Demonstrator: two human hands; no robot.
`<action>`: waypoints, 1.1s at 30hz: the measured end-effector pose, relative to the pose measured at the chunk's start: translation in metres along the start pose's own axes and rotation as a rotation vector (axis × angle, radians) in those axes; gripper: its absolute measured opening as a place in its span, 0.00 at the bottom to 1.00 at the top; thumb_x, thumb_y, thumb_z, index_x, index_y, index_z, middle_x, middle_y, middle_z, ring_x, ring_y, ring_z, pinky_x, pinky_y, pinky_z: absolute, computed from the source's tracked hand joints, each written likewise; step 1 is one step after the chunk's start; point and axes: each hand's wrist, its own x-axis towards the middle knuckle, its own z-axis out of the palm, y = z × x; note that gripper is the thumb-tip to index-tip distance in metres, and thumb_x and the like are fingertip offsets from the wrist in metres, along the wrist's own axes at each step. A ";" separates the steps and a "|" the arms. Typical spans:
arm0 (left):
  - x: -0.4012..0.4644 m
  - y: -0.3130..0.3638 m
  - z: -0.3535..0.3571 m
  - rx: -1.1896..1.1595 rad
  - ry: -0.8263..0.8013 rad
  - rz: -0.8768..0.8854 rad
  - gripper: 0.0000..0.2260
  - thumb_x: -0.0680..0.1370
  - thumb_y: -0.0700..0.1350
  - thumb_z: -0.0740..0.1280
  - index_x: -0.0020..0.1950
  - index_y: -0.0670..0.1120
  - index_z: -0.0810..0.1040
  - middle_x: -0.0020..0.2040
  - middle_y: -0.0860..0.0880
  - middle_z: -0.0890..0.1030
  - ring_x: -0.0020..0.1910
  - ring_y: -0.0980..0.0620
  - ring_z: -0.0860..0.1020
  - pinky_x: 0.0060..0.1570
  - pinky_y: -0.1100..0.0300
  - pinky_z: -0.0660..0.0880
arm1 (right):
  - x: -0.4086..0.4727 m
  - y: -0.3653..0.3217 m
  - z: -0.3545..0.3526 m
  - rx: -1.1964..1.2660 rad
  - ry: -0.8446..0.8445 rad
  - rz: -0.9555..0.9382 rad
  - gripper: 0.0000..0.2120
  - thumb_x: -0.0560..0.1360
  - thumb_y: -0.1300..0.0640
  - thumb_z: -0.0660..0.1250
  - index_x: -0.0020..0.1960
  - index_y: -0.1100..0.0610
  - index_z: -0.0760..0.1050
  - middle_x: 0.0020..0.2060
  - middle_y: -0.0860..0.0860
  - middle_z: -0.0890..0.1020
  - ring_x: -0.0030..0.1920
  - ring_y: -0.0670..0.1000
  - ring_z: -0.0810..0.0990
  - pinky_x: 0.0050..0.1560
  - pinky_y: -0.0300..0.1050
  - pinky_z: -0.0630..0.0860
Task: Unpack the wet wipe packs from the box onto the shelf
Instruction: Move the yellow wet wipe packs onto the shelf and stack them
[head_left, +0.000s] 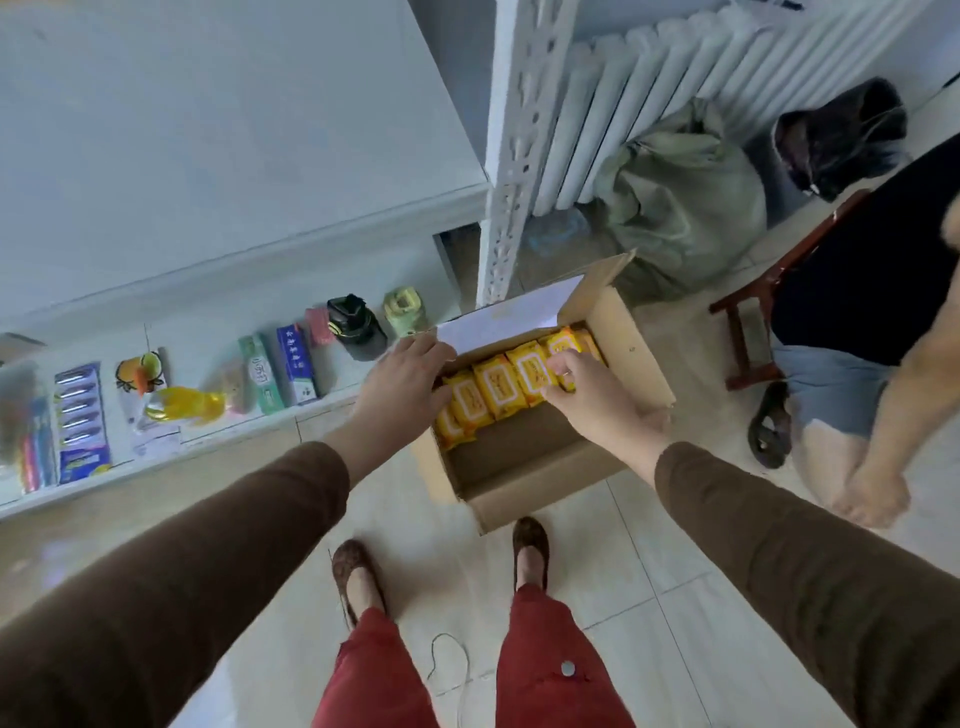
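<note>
An open cardboard box (639, 343) sits on the tiled floor in front of my feet. Inside stands a row of yellow wet wipe packs (493, 387) along its far side; the near half of the box is bare cardboard. My left hand (408, 374) reaches over the box's left wall, fingers spread, touching the leftmost packs. My right hand (587, 389) rests on the packs at the right end of the row, fingers curled over their tops. Neither hand has lifted a pack. The low white shelf (332, 410) lies to the left of the box.
The shelf carries toothpaste boxes (283, 376), a black bottle (358, 327), a green cup (404, 306), razors and toothbrushes. A white slotted shelf post (511, 171) rises behind the box. At right another person sits on a wooden stool (753, 312); a sack and radiator lie behind.
</note>
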 end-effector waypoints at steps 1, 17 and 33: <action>0.008 0.005 0.020 0.002 -0.044 -0.019 0.19 0.76 0.48 0.67 0.66 0.49 0.74 0.62 0.49 0.75 0.63 0.46 0.71 0.57 0.49 0.73 | 0.007 0.021 0.007 -0.002 -0.038 0.039 0.18 0.78 0.51 0.68 0.66 0.54 0.74 0.62 0.50 0.78 0.61 0.51 0.77 0.53 0.44 0.72; 0.160 -0.089 0.297 0.328 -0.475 -0.044 0.19 0.76 0.44 0.67 0.67 0.49 0.72 0.62 0.49 0.74 0.61 0.47 0.72 0.54 0.50 0.75 | 0.193 0.182 0.227 0.202 -0.230 0.380 0.29 0.78 0.50 0.68 0.74 0.60 0.65 0.70 0.57 0.72 0.68 0.57 0.74 0.64 0.48 0.73; 0.225 -0.144 0.398 0.378 -0.582 0.158 0.27 0.75 0.48 0.70 0.73 0.51 0.66 0.73 0.52 0.66 0.68 0.46 0.66 0.57 0.51 0.70 | 0.252 0.176 0.333 0.049 0.145 0.615 0.40 0.69 0.40 0.75 0.69 0.59 0.62 0.66 0.57 0.70 0.65 0.57 0.72 0.64 0.51 0.71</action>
